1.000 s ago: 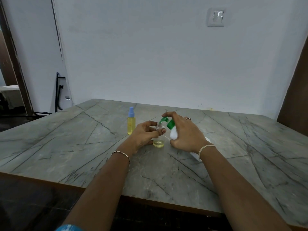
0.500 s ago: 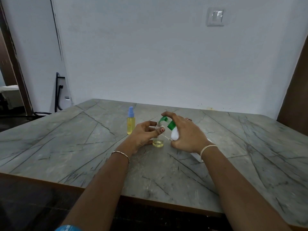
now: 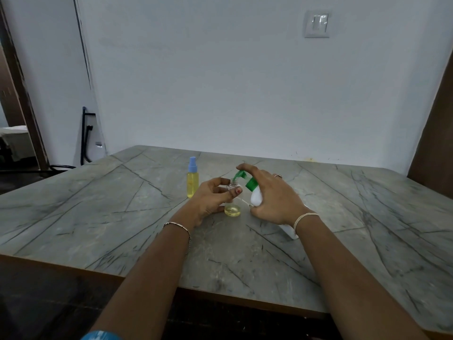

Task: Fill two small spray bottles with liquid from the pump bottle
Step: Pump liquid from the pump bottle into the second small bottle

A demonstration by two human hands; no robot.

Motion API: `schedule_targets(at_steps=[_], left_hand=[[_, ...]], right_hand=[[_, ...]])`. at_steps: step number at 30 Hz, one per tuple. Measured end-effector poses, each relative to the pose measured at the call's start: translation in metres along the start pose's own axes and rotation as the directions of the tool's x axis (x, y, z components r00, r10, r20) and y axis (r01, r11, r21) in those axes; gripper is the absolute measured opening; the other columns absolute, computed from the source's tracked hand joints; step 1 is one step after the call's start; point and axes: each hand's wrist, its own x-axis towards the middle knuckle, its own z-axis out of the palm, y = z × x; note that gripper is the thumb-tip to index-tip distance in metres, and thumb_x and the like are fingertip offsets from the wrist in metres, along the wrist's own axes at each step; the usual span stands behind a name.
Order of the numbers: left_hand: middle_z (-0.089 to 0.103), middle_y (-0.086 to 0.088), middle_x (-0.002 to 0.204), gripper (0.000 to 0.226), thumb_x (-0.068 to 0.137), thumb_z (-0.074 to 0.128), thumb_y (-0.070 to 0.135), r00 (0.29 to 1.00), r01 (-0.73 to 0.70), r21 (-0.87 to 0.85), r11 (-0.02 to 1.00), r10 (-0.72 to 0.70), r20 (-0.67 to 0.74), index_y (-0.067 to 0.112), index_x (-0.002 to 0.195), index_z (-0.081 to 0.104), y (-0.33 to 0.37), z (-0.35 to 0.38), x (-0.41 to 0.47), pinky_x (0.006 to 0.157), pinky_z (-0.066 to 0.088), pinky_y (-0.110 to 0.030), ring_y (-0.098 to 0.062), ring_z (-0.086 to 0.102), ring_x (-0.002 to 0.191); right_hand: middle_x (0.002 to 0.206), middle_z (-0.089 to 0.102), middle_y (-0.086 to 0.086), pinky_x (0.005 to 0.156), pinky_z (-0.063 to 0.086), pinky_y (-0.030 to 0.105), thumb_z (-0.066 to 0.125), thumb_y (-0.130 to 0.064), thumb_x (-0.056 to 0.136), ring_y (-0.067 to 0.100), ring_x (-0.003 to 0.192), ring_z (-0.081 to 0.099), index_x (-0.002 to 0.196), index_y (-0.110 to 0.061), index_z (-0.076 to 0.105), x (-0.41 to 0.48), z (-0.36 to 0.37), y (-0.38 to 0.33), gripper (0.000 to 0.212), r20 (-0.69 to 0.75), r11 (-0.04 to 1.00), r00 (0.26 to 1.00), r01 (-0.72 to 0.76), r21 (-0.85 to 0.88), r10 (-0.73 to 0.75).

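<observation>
My left hand (image 3: pixel 210 198) grips a small clear open bottle (image 3: pixel 232 210) standing on the table, with a little yellow liquid at its bottom. My right hand (image 3: pixel 274 197) holds the white pump bottle (image 3: pixel 256 198), tilted toward the small bottle. Its green pump head (image 3: pixel 241 176) has the nozzle over the small bottle's neck, and my index finger lies on top of the pump. A second spray bottle (image 3: pixel 192 180), full of yellow liquid and capped in blue, stands upright just left of my left hand. A thin white tube (image 3: pixel 245 202) lies between the two hands.
The grey marble-pattern table (image 3: pixel 122 212) has a wooden front edge near me. A white wall with a switch plate (image 3: pixel 316 23) stands behind. A doorway and a black frame (image 3: pixel 85 136) are at the far left.
The hands and both bottles stay in nearly the same place. My right index finger and the green pump head sit very slightly higher than before.
</observation>
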Motion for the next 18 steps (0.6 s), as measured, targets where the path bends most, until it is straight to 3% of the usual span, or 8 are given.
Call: schedule_targets(at_steps=[8, 18], left_hand=[[0.067, -0.004, 0.1, 0.028, 0.081, 0.074, 0.025, 1.0, 0.008, 0.012, 1.0, -0.008, -0.005, 0.024, 0.105, 0.059, -0.0012, -0.0003, 0.001, 0.08, 0.057, -0.03, -0.016, 0.065, 0.095], [0.067, -0.003, 0.097, 0.021, 0.082, 0.074, 0.023, 1.0, -0.002, 0.005, 1.0, 0.002, 0.0, 0.027, 0.096, 0.059, 0.0002, 0.0004, -0.0007, 0.076, 0.057, -0.027, -0.014, 0.065, 0.09]], right_hand=[[0.117, 0.058, 0.001, 0.079, 0.052, 0.042, 0.066, -0.027, 0.062, 0.026, 0.088, 0.054, 0.134, -0.045, 0.024, 0.0006, -0.0001, -0.0009, 0.085, -0.002, 1.0, 1.0, 0.002, 0.01, -0.002], [0.119, 0.058, 0.0, 0.081, 0.053, 0.043, 0.066, -0.029, 0.061, 0.027, 0.091, 0.055, 0.136, -0.049, 0.021, 0.0008, 0.0007, 0.0002, 0.089, 0.002, 1.0, 1.0, -0.001, 0.019, 0.001]])
